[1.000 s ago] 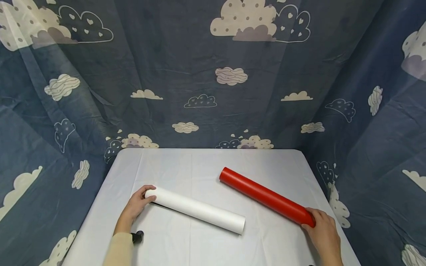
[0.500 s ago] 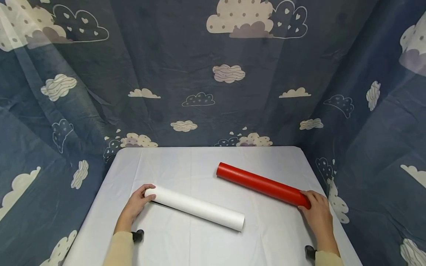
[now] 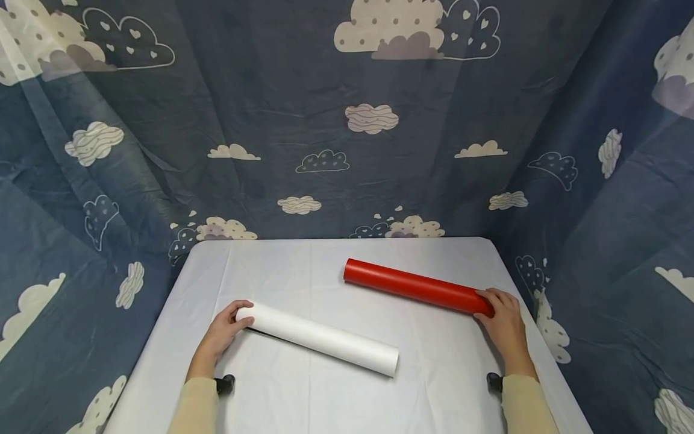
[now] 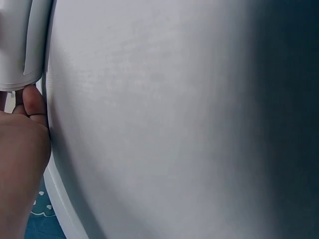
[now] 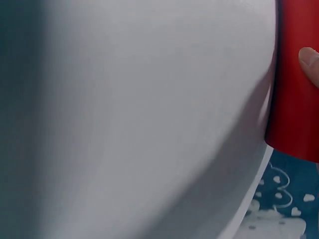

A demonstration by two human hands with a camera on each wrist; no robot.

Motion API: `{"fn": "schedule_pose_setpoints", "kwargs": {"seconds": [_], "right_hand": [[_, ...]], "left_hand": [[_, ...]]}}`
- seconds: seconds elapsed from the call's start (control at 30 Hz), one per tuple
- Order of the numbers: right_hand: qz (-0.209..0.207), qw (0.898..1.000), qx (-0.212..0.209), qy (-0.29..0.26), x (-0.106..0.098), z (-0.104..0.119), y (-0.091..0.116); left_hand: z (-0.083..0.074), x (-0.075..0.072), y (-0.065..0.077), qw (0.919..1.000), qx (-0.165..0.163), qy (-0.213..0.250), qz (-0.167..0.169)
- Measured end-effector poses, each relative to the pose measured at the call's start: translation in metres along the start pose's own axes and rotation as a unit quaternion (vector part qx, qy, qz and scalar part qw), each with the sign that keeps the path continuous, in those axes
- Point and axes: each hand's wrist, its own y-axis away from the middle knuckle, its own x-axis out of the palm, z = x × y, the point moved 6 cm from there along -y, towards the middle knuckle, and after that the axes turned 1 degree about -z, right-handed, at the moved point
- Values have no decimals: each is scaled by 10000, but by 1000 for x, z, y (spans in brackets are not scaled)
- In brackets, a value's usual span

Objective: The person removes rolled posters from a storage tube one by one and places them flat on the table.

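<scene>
A white roll of sheet material (image 3: 325, 341) lies slanted on the white-covered table (image 3: 271, 398). My left hand (image 3: 221, 331) grips its left end, thumb on the near side and fingers on the far side. In the left wrist view the white roll (image 4: 17, 45) shows a loose outer edge running along it. A red roll (image 3: 412, 286) lies farther back on the right. My right hand (image 3: 503, 316) holds its right end. The right wrist view shows the thumb pressed on the red roll (image 5: 296, 104); the other fingers are mostly out of sight there.
A dark blue curtain (image 3: 260, 108) with printed clouds hangs behind the table and along both sides. Each wrist carries a small black device, one at the left cuff (image 3: 225, 384) and one at the right cuff (image 3: 494, 381).
My right hand has moved the red roll toward the back and slightly left, and the roll now lies at a flatter slant. The left hand and white roll have stayed in place.
</scene>
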Motion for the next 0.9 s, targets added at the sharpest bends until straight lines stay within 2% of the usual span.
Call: {"fn": "schedule_pose_setpoints", "kwargs": {"seconds": [0.4, 0.9], "right_hand": [[135, 9996, -181, -139, 19, 26, -37], [487, 9961, -657, -340, 59, 63, -81]], "left_hand": [[-2, 0, -2, 10000, -37, 63, 21], [-1, -1, 0, 9996, -165, 215, 25]]}}
